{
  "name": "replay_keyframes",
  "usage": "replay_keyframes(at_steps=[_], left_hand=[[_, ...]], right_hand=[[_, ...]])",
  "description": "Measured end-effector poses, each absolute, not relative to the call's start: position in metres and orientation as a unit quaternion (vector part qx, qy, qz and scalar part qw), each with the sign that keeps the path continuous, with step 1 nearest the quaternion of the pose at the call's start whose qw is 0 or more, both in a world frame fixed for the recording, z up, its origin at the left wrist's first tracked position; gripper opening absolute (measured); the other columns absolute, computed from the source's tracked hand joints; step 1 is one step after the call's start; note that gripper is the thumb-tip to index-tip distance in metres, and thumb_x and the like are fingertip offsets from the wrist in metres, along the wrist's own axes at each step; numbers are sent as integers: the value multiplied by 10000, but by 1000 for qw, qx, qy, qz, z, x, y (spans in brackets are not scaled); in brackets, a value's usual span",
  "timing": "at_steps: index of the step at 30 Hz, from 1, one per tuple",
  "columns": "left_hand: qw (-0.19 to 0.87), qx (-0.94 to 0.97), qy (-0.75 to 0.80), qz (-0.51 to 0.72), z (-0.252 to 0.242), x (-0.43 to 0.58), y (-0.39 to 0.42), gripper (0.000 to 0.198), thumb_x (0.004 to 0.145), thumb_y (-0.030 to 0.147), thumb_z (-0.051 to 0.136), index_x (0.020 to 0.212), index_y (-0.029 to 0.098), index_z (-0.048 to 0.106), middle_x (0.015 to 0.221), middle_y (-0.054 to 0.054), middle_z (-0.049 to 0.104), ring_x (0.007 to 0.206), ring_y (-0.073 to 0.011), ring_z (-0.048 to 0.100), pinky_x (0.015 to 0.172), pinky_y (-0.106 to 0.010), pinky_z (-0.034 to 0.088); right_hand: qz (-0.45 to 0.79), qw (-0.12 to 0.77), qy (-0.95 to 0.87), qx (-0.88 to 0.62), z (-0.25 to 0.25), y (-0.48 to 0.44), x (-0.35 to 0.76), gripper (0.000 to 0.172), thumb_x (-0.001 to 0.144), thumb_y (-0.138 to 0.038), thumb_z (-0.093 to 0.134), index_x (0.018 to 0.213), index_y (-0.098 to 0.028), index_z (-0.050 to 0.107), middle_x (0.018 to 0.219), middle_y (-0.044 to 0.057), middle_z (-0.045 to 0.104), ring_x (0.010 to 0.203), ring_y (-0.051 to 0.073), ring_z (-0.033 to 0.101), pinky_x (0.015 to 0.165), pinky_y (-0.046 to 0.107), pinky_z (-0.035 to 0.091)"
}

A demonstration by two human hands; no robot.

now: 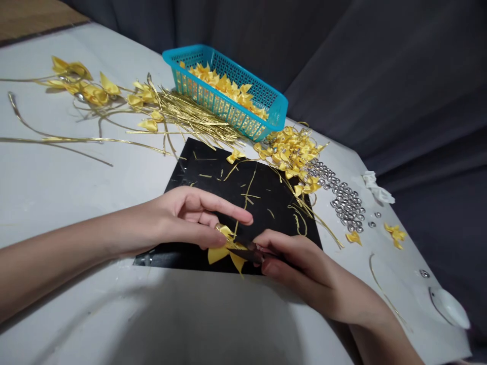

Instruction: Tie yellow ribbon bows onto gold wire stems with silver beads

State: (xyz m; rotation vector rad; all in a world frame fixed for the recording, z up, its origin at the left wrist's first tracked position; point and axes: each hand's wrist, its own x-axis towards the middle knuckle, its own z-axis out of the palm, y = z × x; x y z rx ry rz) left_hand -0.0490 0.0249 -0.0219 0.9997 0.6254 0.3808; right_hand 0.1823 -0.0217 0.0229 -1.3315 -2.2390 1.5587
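Two bare hands work above a black board (205,175) on a white tabletop (95,192). Between them, over the board's near edge, is a yellow ribbon bow (217,254); take it as the clock's centre. At 10 o'clock the left hand (186,218) pinches the bow between thumb and curled fingers, its index finger stretched out straight. At 3 o'clock the right hand (304,274) has its fingers closed around a dark tool (246,253), mostly hidden, whose tip reaches the bow. Gold cord scraps (249,196) dot the board. A blue basket (236,115) of yellow bows stands at 12 o'clock, with gold cords (198,119) bundled just before it at 11, heaped bows (292,147) at 1, and silver beads (346,205) at 2.
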Motion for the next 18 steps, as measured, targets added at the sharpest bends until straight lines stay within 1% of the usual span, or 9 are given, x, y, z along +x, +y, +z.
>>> replay_keyframes(at_steps=[2,5,9,13,16,18], left_hand=[[813,470,291,184,-22,-49,25,391,737,230,721,1127,226,686,890,-48,749,813,-192,691,726,-239,514],[812,471,291,183,-22,-49,25,410,733,217,726,1140,217,677,883,-47,752,799,-188,694,691,-222,512],[816,464,298,172,-20,-49,25,414,734,177,714,1142,234,672,851,-21,750,720,-140,680,617,-167,475],[823,449,304,170,-17,-48,24,419,737,142,701,1146,227,670,776,2,724,672,-111,649,608,-151,461],[829,436,307,170,-15,-49,24,411,737,120,702,1132,231,679,682,28,674,617,-81,607,595,-130,447],[833,426,309,170,-15,-49,23,411,733,103,701,1124,232,684,644,37,642,592,-72,583,589,-125,441]], right_hand=[[522,56,-731,-436,22,-22,182,253,968,-378,408,875,-159,493,671,-47,438,585,60,364,510,157,305],[535,59,-724,-431,21,-22,180,234,969,-359,412,866,-161,484,662,-55,421,573,55,342,498,155,294],[540,64,-721,-430,19,-22,180,242,971,-360,410,864,-159,491,668,-51,423,574,55,341,503,162,292],[551,60,-712,-431,19,-21,179,292,972,-405,390,867,-154,496,669,-40,424,578,65,341,504,184,286],[584,67,-683,-434,18,-19,179,339,963,-454,391,840,-154,492,646,-42,393,558,65,324,480,188,269],[628,76,-642,-433,16,-19,179,356,946,-480,418,831,-153,495,617,-53,366,521,56,305,449,181,251]])
